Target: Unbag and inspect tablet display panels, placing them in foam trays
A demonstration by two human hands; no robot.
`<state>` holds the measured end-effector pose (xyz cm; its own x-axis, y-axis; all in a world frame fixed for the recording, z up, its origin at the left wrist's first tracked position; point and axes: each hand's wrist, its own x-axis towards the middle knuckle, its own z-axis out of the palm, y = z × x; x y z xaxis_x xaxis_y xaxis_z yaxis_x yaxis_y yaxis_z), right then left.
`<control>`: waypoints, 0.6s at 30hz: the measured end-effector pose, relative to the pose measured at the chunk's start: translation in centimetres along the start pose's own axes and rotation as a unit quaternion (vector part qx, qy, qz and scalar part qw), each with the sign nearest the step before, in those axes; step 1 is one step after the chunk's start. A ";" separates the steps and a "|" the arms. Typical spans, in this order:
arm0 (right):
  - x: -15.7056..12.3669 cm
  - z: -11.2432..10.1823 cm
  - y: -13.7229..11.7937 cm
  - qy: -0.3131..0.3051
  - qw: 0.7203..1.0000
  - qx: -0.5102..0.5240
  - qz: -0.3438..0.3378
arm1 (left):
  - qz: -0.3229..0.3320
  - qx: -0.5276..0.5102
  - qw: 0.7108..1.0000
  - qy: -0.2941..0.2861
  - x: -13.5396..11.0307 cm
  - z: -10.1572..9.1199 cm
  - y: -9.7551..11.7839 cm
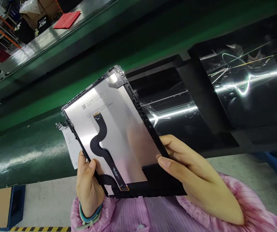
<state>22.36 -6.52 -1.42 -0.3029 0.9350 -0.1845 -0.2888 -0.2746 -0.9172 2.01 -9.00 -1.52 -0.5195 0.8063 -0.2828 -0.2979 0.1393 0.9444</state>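
Between my two hands is a tablet screen panel, tilted, its silvery back facing me inside a black frame. A black flex cable winds down that back, and small printed text with a square code shows near the top. My left hand grips the lower left edge, thumb on the frame. On the right edge, my right hand closes with its thumb over the rim and its fingers mostly hidden behind the panel.
Black trays with glossy film-covered sheets lie on the green bench behind and to the right. A clipped printed paper sits left of the panel. Farther back, a red pad rests on a metal ledge. A blue bin stands lower left.
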 end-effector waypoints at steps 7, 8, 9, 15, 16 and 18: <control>0.2 -0.4 0.7 -0.003 1.000 0.002 0.005 | -0.008 -0.010 1.000 0.027 0.0 0.4 0.1; 0.2 -0.4 0.7 -0.003 1.000 0.004 0.005 | -0.010 -0.012 1.000 0.027 0.0 0.4 0.1; 0.1 -0.3 0.7 0.000 1.000 0.008 0.007 | -0.010 -0.010 1.000 0.026 0.0 0.4 0.2; -0.7 0.7 -0.1 0.083 0.994 0.047 0.062 | -0.002 0.007 1.000 0.021 0.0 0.6 0.2; -0.7 0.7 -0.1 0.085 0.993 0.048 0.067 | -0.003 0.009 1.000 0.025 0.0 0.7 0.1; -0.5 0.6 -0.1 0.071 0.995 0.039 0.063 | -0.008 0.014 0.999 0.039 0.1 0.8 0.2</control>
<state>22.01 -7.08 -1.01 -0.2121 0.9125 -0.3498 -0.3269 -0.4036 -0.8546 2.60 -8.44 -1.25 -0.5760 0.7569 -0.3088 -0.2848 0.1682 0.9437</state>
